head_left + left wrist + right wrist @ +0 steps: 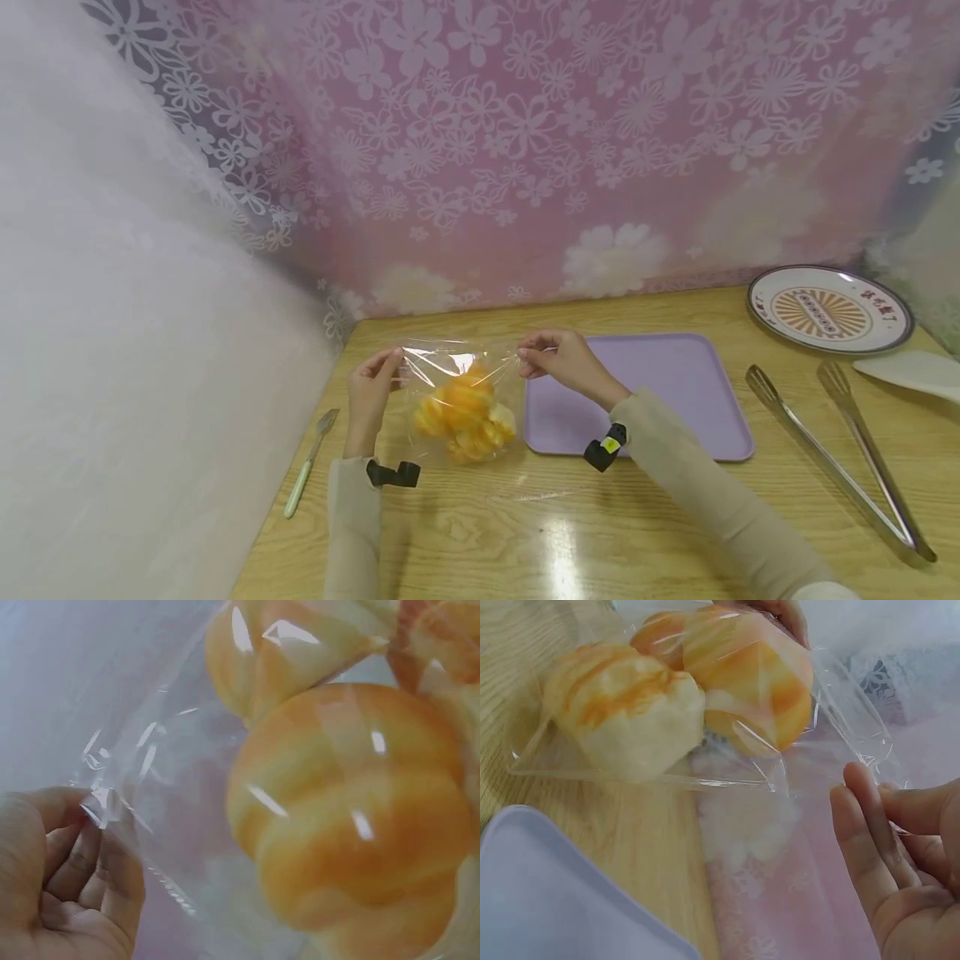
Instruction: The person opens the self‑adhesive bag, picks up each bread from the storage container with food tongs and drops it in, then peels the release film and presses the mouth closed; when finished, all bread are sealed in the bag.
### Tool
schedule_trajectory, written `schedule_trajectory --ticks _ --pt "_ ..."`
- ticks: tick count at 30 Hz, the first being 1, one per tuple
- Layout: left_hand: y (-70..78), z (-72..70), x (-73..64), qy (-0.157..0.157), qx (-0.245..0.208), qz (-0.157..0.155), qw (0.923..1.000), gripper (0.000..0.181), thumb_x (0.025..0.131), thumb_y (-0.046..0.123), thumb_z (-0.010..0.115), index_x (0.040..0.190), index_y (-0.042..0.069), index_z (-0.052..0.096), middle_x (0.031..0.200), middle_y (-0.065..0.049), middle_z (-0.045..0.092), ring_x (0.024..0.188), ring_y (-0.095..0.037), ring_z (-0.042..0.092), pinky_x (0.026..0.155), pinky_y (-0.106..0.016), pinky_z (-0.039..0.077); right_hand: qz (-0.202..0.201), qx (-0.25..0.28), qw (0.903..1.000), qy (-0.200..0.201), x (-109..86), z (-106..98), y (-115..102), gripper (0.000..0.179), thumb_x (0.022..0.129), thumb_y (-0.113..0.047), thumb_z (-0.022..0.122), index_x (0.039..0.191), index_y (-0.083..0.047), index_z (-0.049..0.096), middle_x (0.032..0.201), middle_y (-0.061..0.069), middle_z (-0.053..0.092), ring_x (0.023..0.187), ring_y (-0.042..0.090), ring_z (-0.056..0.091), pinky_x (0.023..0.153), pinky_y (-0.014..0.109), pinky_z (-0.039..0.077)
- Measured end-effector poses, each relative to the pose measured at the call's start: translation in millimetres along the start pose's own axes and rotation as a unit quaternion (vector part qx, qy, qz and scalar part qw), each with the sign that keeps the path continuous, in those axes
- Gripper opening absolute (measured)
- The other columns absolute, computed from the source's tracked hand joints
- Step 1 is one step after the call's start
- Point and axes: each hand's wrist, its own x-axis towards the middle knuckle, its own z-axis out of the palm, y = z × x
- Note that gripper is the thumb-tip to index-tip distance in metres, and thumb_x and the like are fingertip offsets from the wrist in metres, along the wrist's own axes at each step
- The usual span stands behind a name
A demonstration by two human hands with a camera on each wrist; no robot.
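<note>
A clear plastic bag [442,360] hangs between both hands, with several golden bread rolls [465,408] bunched inside it. My left hand [369,392] pinches the bag's upper left edge between thumb and fingers. At the upper right edge, my right hand [558,360] pinches the film in the same way. In the left wrist view a ridged roll [352,802] fills the right side behind glossy plastic. The right wrist view shows a pale roll with brown stripes [626,709] beside a more orange one [750,682].
A lilac tray [660,392] lies right of the bag. Metal tongs [832,467] rest farther right, beside a white spatula-like end [915,372] and a printed plate [821,308]. A green-handled knife [307,467] lies at the table's left edge, near the pale wall.
</note>
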Motion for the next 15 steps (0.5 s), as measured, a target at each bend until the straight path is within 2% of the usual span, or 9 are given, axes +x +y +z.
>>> schedule_trajectory --ticks 4,8,9,12,15 --pt "-6.9 -3.7 3.8 -0.011 0.008 -0.042 0.999 0.028 0.096 0.014 0.063 0.117 -0.005 0.065 0.075 0.011 0.07 0.065 -0.002 0.063 0.06 -0.017 0.054 0.005 0.002 0.9999 0.009 6.8 4.4 10.0 0.028 0.096 -0.015 0.063 0.118 0.003 0.064 0.104 0.022 0.069 0.082 0.018 0.071 0.079 0.032 0.061" --pt "-18.8 -7.8 11.3 -0.029 0.017 -0.051 0.9981 0.034 0.096 0.015 0.063 0.125 -0.004 0.06 0.079 0.012 0.072 0.066 -0.003 0.064 0.062 -0.018 0.056 -0.004 -0.011 0.9997 0.021 14.4 9.9 21.7 0.029 0.097 -0.016 0.061 0.12 0.002 0.062 0.109 0.025 0.068 0.091 0.025 0.07 0.084 0.035 0.06" --pt "-22.1 -8.7 13.6 -0.037 0.024 -0.056 0.9974 0.034 0.097 0.016 0.062 0.125 -0.002 0.061 0.081 0.012 0.072 0.067 -0.003 0.064 0.063 -0.018 0.056 -0.001 -0.006 0.9997 0.023 16.1 11.2 23.5 0.03 0.097 -0.015 0.061 0.121 0.004 0.061 0.111 0.027 0.067 0.095 0.03 0.069 0.086 0.038 0.059" --pt "-36.2 -10.9 22.3 -0.059 0.045 -0.079 0.9942 0.035 0.097 0.02 0.063 0.126 0.001 0.061 0.083 0.011 0.072 0.069 -0.004 0.065 0.065 -0.018 0.056 0.021 0.014 0.9992 0.031 22.1 15.5 31.3 0.031 0.097 -0.01 0.06 0.121 0.009 0.058 0.111 0.03 0.065 0.096 0.032 0.07 0.087 0.041 0.059" --pt "-52.9 -12.4 29.4 -0.079 0.071 -0.108 0.9885 0.036 0.098 0.021 0.062 0.128 0.001 0.06 0.087 0.006 0.072 0.071 -0.005 0.065 0.066 -0.018 0.056 0.043 0.027 0.9982 0.032 27.1 19.8 47.7 0.03 0.096 -0.006 0.06 0.118 0.013 0.056 0.109 0.032 0.065 0.089 0.028 0.073 0.084 0.04 0.06"
